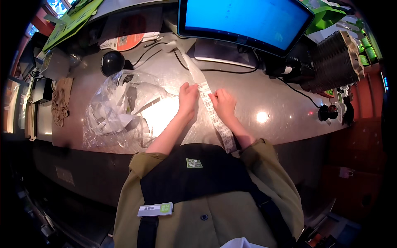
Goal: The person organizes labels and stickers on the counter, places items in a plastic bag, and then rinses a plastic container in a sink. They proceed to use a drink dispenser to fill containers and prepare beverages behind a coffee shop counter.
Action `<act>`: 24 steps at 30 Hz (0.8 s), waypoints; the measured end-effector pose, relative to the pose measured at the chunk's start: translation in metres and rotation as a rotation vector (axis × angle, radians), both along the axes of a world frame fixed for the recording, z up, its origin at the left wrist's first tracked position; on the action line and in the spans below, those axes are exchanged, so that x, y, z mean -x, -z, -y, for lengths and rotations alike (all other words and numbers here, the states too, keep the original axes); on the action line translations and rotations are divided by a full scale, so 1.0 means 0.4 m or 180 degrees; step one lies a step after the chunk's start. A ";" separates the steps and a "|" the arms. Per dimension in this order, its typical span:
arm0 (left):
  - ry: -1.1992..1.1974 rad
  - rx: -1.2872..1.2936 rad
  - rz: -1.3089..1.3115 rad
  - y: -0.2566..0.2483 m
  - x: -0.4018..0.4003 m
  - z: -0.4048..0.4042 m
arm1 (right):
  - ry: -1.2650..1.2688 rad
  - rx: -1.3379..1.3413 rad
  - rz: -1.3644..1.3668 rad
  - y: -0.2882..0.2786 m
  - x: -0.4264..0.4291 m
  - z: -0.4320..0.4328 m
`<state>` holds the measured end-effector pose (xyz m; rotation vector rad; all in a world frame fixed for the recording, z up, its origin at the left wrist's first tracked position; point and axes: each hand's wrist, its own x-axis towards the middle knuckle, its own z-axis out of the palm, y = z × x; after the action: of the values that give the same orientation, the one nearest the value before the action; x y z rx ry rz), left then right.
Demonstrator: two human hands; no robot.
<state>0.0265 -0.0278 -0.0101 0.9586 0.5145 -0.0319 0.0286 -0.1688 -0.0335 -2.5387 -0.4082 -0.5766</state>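
Observation:
A long strip of printed labels [214, 116] runs from the back of the metal counter [273, 114] down to the front edge near my apron; its far part looks blank and pale. My left hand [188, 97] holds the strip's left edge between thumb and fingers. On the right edge, slightly lower, my right hand [222, 102] has its thumb and curled fingers at the strip. Left of my hands lies a crumpled clear plastic bag [107, 114] with white papers in and around it. A bright white sheet [162, 116] lies beside my left forearm.
A monitor [245, 21] stands at the back, with black cables below it. Stacked dark trays [333, 62] stand at the right, near a small black scanner-like device [328, 112]. A black rounded device [112, 63] is behind the bag. A brown cloth [62, 102] lies at the left.

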 end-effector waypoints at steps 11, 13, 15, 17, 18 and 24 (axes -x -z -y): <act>0.0390 -0.3775 0.2142 -0.001 0.033 0.038 | -0.1567 0.0274 0.0757 -0.220 -0.043 0.005; 0.0735 -0.3667 0.2216 -0.032 0.033 0.020 | -0.1994 0.0446 0.0407 -0.245 -0.082 0.014; 0.0908 -0.3499 0.2219 -0.060 0.040 -0.002 | -0.2338 0.0610 0.0036 -0.286 -0.107 0.024; 0.0956 -0.3527 0.2198 -0.097 0.044 -0.012 | -0.2487 0.0690 -0.0200 -0.320 -0.116 0.031; 0.0912 -0.3587 0.2270 -0.119 0.047 -0.015 | -0.2566 0.0697 -0.0357 -0.329 -0.116 0.026; 0.0175 -0.4282 0.2787 -0.169 0.056 -0.019 | -0.2651 -0.0473 -0.1446 -0.304 -0.100 0.014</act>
<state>0.0041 -0.0202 0.0574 2.1211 -0.4211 0.7405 0.0685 -0.1744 0.0883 -2.0063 -1.1016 0.2660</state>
